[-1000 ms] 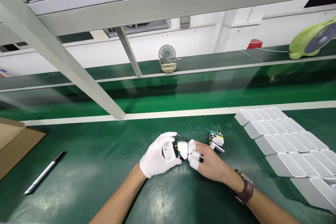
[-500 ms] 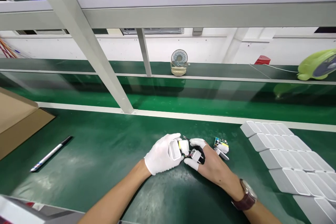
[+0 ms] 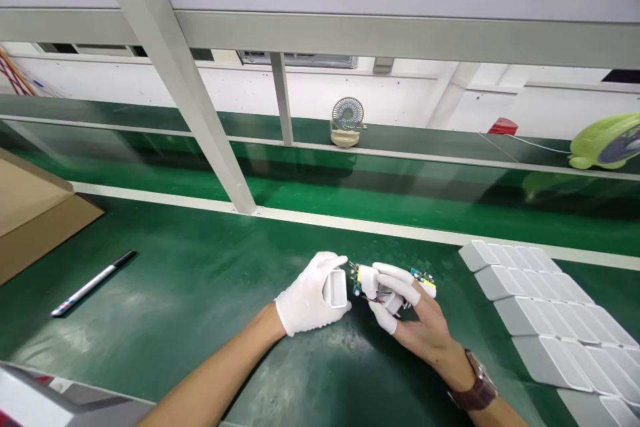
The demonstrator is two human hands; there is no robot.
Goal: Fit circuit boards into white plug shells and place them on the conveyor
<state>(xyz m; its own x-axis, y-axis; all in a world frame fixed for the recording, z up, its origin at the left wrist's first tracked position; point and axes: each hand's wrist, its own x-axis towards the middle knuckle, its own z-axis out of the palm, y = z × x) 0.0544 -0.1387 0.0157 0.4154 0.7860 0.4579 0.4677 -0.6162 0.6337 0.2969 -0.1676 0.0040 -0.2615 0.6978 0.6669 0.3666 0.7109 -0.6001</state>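
Shifted slightly rightward since a half second ago, a small circuit board (image 3: 369,281) is pinched in the right hand's (image 3: 425,325) white-covered fingers, just apart from the open white case (image 3: 337,289) clasped by the gloved left hand (image 3: 307,297) over a green table (image 3: 200,267).

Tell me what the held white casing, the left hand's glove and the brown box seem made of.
White casing: probably hard plastic, satin, judging by its smooth, rigid walls.
Glove: likely thin matte fabric, since it fits closely; fibre unclear.
Brown box: apparently matte cardboard, from its plain tan, flat panels.
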